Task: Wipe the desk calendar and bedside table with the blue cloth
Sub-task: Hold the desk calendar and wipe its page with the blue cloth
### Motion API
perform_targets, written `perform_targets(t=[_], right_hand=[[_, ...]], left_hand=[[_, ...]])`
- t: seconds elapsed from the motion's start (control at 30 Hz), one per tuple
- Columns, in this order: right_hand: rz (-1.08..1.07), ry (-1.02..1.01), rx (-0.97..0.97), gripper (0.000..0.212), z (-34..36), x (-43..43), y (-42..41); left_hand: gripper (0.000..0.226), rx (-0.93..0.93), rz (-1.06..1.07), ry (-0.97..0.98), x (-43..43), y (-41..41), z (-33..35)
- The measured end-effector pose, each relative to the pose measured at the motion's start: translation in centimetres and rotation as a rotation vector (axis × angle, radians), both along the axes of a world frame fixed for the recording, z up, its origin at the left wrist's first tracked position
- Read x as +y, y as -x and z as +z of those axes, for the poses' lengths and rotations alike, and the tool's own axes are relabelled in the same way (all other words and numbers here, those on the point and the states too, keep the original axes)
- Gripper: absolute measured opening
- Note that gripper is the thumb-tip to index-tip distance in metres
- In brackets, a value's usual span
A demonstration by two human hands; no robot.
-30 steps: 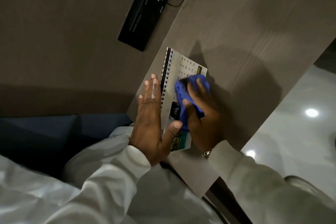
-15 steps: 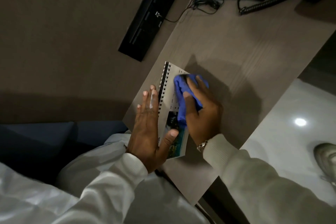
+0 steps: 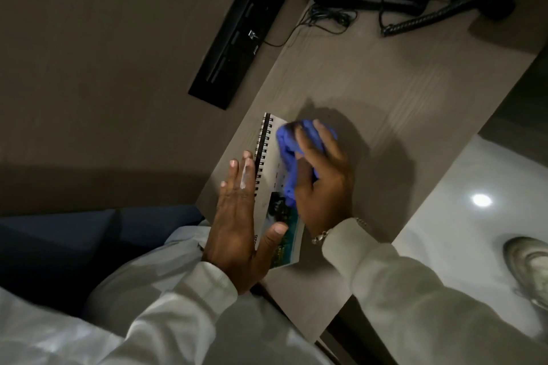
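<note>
**Cloth on the calendar page**

My left hand (image 3: 237,225) lay flat along the wire-spiral edge of the desk calendar (image 3: 274,184), fingers straight and pressed together, thumb angled across its glossy photo corner. The calendar lay flat on the wood-grain bedside table (image 3: 385,83). My right hand (image 3: 323,184) arched over the crumpled blue cloth (image 3: 289,154), fingers spread and pressing it onto the page's far half.

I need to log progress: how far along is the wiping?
In hand: the right hand presses the blue cloth on the desk calendar, which the left hand steadies. Nothing looks finished. Left: the bedside table.
</note>
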State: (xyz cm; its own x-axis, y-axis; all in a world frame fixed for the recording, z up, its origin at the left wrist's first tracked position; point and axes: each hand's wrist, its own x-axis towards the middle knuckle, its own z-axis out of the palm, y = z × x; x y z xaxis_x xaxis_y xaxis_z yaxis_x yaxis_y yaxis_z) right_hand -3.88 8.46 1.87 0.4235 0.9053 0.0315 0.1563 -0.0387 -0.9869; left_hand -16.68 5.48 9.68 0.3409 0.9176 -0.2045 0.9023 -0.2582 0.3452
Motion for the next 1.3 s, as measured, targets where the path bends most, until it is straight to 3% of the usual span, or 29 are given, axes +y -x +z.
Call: perform_targets(t=[0.1, 0.23, 0.33, 0.43, 0.57, 0.77, 0.87, 1.13, 1.3], right_hand=[[0.105, 0.02, -0.064, 0.038, -0.5, 0.0, 0.8], [0.289, 0.25, -0.167, 0.049, -2.4, 0.3, -1.0], [0.162, 0.252, -0.072, 0.039, -1.7, 0.5, -2.0], [0.052, 0.093, 0.08, 0.035, -0.6, -0.8, -1.3], [0.212, -0.011, 0.008, 0.038, -0.4, -3.9, 1.8], [0.319, 0.012, -0.076, 0.04, -2.5, -10.4, 3.1], [0.36, 0.025, 0.015, 0.043, -1.7, -12.0, 3.5], [0.05, 0.106, 0.132, 0.029, -0.5, -3.0, 2.7], [0.158, 0.142, 0.1, 0.033, -0.6, -5.6, 3.2]], left_hand=[[0.085, -0.013, -0.013, -0.005, 0.0, 0.2, -0.2], [0.084, -0.022, 0.031, 0.001, 0.1, 0.0, 0.0], [0.083, 0.009, 0.031, -0.007, 0.0, -0.2, 0.3], [0.084, 0.006, 0.032, 0.012, -0.1, -0.1, 0.3], [0.088, 0.021, -0.006, 0.017, -0.1, 0.1, 0.1], [0.087, -0.034, 0.006, 0.005, 0.0, -0.1, 0.0], [0.085, -0.029, -0.027, -0.015, -0.1, 0.0, 0.1], [0.083, -0.022, -0.044, 0.008, 0.1, 0.0, 0.0], [0.085, -0.016, -0.034, 0.041, 0.2, 0.0, 0.2]])
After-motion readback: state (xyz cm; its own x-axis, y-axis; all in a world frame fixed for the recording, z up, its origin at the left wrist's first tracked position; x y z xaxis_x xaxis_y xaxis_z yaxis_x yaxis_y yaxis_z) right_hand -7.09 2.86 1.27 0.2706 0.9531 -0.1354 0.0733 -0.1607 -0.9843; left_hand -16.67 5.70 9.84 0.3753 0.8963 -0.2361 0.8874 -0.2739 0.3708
